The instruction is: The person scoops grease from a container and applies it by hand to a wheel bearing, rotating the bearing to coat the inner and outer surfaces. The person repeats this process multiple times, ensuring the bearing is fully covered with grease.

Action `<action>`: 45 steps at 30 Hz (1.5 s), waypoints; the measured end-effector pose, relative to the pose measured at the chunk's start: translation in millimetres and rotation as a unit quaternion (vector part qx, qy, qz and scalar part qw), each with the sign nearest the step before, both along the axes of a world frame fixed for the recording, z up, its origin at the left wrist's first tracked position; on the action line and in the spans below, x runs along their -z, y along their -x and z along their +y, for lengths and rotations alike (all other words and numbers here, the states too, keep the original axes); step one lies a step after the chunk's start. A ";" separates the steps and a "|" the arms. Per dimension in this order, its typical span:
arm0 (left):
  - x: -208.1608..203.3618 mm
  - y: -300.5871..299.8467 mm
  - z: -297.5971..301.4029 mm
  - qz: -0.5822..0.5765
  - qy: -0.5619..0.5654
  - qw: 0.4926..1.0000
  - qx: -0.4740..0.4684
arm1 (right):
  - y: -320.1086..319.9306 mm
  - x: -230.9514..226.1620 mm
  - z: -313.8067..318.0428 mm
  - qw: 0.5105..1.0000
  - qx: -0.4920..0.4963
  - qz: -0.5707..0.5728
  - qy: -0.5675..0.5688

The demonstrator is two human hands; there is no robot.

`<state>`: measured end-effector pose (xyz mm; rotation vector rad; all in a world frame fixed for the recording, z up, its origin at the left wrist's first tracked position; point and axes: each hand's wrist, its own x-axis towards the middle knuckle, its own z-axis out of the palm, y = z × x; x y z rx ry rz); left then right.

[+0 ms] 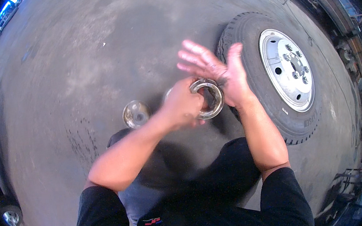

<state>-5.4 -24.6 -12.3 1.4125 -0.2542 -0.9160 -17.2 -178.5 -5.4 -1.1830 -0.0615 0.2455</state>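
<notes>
My left hand (184,101) grips a shiny metal wheel bearing (218,101), with its fingers wrapped through and around the ring. Close on its right, my right hand (225,73) is open, its thumb and fingers spread. A dark smear marks the right palm beside the bearing's edge; whether the two touch I cannot tell. On the floor left of my hands lies a round, shallow metal dish (136,114). Another pale round edge shows just behind my left hand, mostly hidden by it.
A truck wheel with a black tyre (248,61) and a silver rim (274,59) lies to the right of my right arm. Metal framing and stored items line the far right. Another vehicle's wheel (12,216) shows at the left edge. Stained grey concrete floor (75,71) surrounds me.
</notes>
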 end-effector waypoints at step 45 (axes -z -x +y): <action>-16.8 -26.8 25.1 0.120 0.026 0.990 0.064 | 11.7 13.4 10.4 0.996 -0.009 -0.042 -0.082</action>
